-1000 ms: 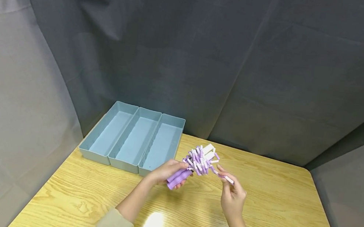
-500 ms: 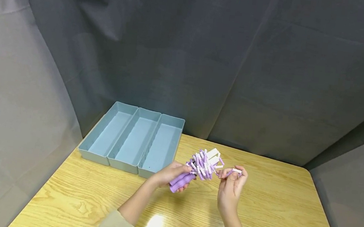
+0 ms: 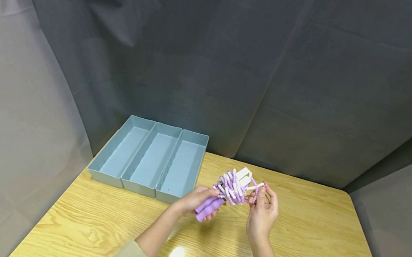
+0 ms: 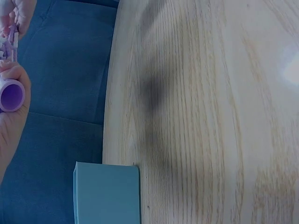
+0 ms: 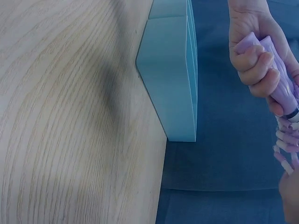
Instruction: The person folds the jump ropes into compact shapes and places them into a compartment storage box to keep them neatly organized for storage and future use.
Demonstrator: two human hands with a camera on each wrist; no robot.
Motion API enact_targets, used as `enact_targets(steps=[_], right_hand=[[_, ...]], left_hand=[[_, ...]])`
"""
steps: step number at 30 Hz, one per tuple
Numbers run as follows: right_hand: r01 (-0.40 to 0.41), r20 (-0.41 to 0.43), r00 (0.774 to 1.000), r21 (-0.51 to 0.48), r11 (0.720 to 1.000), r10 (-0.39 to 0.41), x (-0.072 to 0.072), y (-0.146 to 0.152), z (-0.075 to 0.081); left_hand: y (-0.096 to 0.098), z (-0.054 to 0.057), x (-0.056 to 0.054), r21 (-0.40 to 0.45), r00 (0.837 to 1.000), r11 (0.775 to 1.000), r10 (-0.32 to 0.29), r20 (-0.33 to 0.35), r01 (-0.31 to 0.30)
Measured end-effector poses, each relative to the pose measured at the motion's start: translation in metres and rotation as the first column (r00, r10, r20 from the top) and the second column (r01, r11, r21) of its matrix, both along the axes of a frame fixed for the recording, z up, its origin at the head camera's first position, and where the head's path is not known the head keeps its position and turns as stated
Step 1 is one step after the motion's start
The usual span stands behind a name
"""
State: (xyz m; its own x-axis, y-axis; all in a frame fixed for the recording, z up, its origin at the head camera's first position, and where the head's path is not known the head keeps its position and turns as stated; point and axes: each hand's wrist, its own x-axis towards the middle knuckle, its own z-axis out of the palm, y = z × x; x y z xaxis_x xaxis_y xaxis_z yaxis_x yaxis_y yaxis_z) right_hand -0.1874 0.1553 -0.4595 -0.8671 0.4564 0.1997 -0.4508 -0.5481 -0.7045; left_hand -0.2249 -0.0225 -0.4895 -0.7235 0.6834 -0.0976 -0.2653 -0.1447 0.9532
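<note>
In the head view, a beaded jump rope (image 3: 232, 188) with purple and white segments is wound into a bundle around its handles. My left hand (image 3: 191, 201) grips the two purple handles (image 3: 208, 209) side by side, fingers curled round them, as the right wrist view shows too. The hollow end of one handle (image 4: 11, 96) faces the left wrist camera. To the right of the bundle, my right hand (image 3: 262, 218) pinches a loose stretch of the beaded cord (image 3: 256, 188) between thumb and fingers. Both hands are held up over the table.
Three blue-grey trays (image 3: 149, 182) stand side by side at the back left of the wooden table (image 3: 315, 236), left of my hands. A dark curtain (image 3: 235, 64) hangs behind the table, with lighter cloth (image 3: 18, 125) on either side.
My left hand and the bundle have shifted slightly right and down. The right hand has come in closer, and the loose cord's end, earlier pointing outward past its fingers, now bends back toward the bundle.
</note>
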Motion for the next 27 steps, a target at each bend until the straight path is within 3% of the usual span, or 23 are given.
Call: enact_targets(steps=[9,13,17,21,24,25,27], right_hand=[[-0.088,0.116,0.99,0.123,0.988,0.074,0.001,0.003,-0.002],[-0.114,0.138,0.987,0.236,0.965,0.083,0.001,0.008,-0.005],[-0.087,0.034,0.996,0.433,0.897,0.08,-0.001,0.017,-0.01],[0.039,-0.149,0.986,0.656,0.754,0.078,-0.004,0.027,-0.014],[0.111,-0.225,0.97,0.741,0.663,0.089,-0.006,0.031,-0.015],[0.119,-0.234,0.968,0.752,0.648,0.094,-0.006,0.032,-0.015],[0.118,-0.241,0.965,0.754,0.647,0.105,-0.007,0.034,-0.015]], left_hand=[[0.0,-0.001,0.0,0.014,1.0,1.0,0.013,0.023,-0.014],[-0.001,-0.001,-0.001,0.011,1.0,1.0,-0.005,0.025,0.004],[-0.004,-0.001,-0.002,-0.001,0.999,1.0,-0.031,0.023,0.031],[-0.005,0.001,-0.003,-0.019,0.998,0.998,-0.052,0.022,0.052],[-0.006,0.003,-0.003,-0.028,0.998,0.997,-0.065,0.021,0.066],[-0.006,0.003,-0.003,-0.029,0.998,0.997,-0.067,0.02,0.068],[-0.007,0.004,-0.003,-0.03,0.997,0.997,-0.072,0.021,0.072]])
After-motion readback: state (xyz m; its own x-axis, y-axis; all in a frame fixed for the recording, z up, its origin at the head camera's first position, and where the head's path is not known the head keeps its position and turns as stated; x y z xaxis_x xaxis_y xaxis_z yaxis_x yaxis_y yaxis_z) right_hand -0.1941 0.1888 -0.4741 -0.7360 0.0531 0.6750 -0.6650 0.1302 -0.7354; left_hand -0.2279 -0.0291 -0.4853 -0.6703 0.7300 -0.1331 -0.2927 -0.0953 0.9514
